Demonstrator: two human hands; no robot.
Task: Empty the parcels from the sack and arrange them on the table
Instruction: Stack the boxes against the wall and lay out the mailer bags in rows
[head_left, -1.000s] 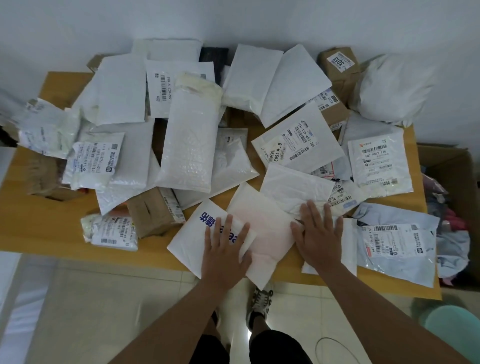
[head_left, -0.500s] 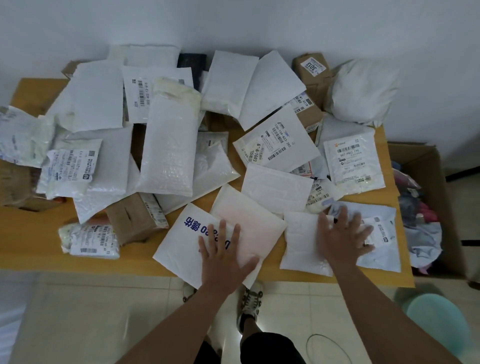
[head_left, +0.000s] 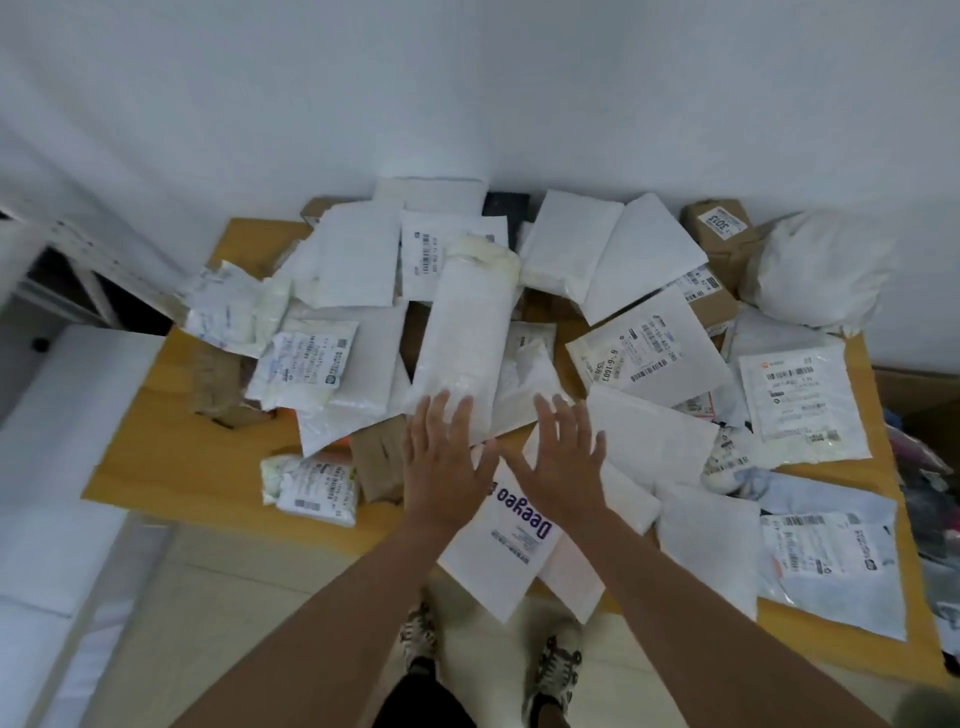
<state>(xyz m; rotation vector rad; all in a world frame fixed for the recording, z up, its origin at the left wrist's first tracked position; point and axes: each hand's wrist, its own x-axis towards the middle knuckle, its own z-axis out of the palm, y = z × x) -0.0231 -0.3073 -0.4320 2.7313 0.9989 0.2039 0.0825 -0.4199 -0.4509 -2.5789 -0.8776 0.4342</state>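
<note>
Parcels cover most of the wooden table (head_left: 171, 447), overlapping in a loose spread. A long bubble-wrap parcel (head_left: 462, 338) lies mid-table, its long axis running near to far. A white mailer printed "Deegeo" (head_left: 501, 540) juts over the near edge, its text reading along that axis. The left hand (head_left: 447, 462) and right hand (head_left: 563, 460) are flat, fingers spread, side by side over these, gripping nothing. At the far right, a cardboard box (head_left: 919, 395) holds clothing.

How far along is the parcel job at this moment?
Emptying looks done: parcels cover the table and no sack is in hand. Both hands, left and right, reach open over the Deegeo mailer. Left: tidying overlapping parcels like the bubble mailer.
</note>
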